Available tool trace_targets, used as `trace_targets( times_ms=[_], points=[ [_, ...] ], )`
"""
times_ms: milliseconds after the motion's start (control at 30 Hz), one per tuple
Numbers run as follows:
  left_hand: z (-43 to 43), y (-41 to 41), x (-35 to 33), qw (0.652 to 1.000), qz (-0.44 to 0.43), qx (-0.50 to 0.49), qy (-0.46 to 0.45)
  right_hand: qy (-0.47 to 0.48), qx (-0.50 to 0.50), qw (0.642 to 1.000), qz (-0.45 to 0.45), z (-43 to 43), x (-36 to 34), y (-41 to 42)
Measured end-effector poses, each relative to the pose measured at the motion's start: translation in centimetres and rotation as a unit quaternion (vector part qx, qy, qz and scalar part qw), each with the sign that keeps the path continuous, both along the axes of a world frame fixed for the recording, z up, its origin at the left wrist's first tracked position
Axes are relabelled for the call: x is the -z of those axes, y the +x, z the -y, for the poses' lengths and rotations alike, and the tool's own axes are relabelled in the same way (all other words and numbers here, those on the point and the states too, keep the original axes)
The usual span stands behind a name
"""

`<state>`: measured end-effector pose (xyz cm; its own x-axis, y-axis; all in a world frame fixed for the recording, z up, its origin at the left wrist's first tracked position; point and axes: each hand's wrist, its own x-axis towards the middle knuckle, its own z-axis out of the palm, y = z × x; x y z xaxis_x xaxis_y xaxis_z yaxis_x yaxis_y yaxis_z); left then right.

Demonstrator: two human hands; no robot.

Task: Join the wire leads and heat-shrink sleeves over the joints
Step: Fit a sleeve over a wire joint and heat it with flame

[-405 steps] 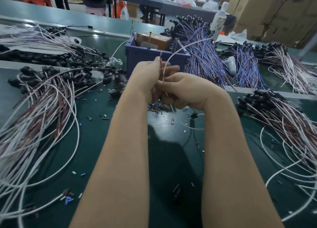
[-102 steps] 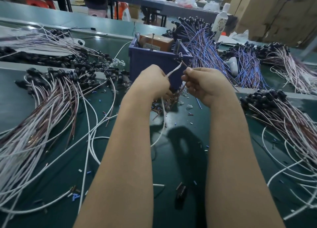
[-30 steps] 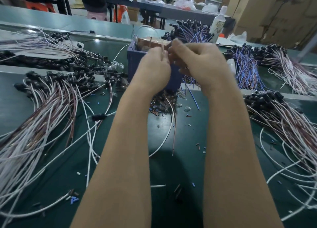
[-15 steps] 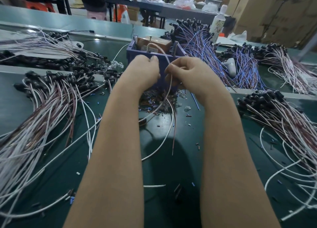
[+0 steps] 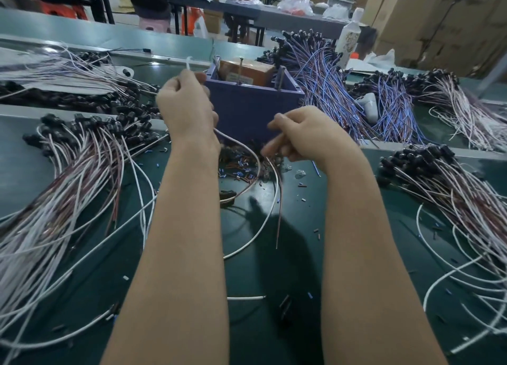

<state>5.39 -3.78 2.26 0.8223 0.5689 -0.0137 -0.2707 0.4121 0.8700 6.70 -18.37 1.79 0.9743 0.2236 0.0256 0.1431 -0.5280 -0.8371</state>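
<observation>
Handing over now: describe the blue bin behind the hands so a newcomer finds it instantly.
On the green bench, look just beyond the left hand and right hand, at the centre. There stands the blue bin, square-walled, holding a brown cardboard box. It is the only container among loose wire bundles.

Your left hand [image 5: 186, 109] has risen leftward, gripping the thin white wire [image 5: 188, 64]; your right hand [image 5: 304, 136] has sunk apart, pinching the thin brown wire [image 5: 279, 213].
</observation>
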Motion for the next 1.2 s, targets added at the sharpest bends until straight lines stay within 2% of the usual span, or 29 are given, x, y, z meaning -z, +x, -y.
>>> trace_targets(
  times_ms=[100,167,233,400,467,533,567,667,733,800,900,1000,1067,1200],
  points=[
    [0.3,-0.3,-0.2,0.991,-0.031,0.125,0.047,0.144,0.084,0.986,-0.015,0.5,0.2,0.7],
    [0.8,-0.2,-0.4,0.97,-0.044,0.21,0.114,0.273,0.093,0.957,-0.036,0.2,0.1,1.0],
    [1.2,-0.2,-0.4,0.94,-0.065,0.273,0.196,0.334,0.08,0.937,-0.063,-0.1,0.2,1.1],
    [2.1,-0.5,0.3,0.859,-0.131,0.354,0.346,0.313,0.047,0.948,-0.023,-0.3,0.8,1.2],
    [2.1,-0.6,0.4,0.831,-0.148,0.358,0.399,0.267,0.047,0.963,0.006,-0.5,0.9,1.2],
    [1.9,-0.3,0.4,0.817,-0.155,0.308,0.462,0.183,0.047,0.981,0.038,-0.8,1.0,1.2],
    [1.9,0.0,0.5,0.831,-0.154,0.261,0.467,0.129,0.048,0.989,0.058,-0.9,1.0,1.1],
    [2.1,0.5,0.7,0.895,-0.123,0.153,0.401,-0.038,0.024,0.994,0.102,-1.3,0.9,0.6],
    [2.4,0.7,1.1,0.913,-0.096,0.147,0.369,-0.101,0.003,0.99,0.1,-1.6,0.8,0.4],
    [2.6,0.7,1.6,0.916,-0.091,0.152,0.36,-0.123,-0.006,0.989,0.087,-1.7,0.9,0.4],
    [2.5,0.9,2.2,0.933,-0.088,0.138,0.322,-0.082,-0.012,0.995,0.061,-1.6,1.0,0.4],
    [1.5,1.5,2.7,0.945,-0.09,0.063,0.308,0.046,0.028,0.998,0.028,-1.5,1.3,0.8],
    [0.9,1.6,2.8,0.957,-0.077,0.028,0.28,0.111,0.083,0.99,0.041,-1.2,1.8,1.3],
    [0.7,1.6,2.6,0.972,-0.058,-0.007,0.226,0.098,0.162,0.979,0.079,-0.5,3.1,1.9]
  ],
)
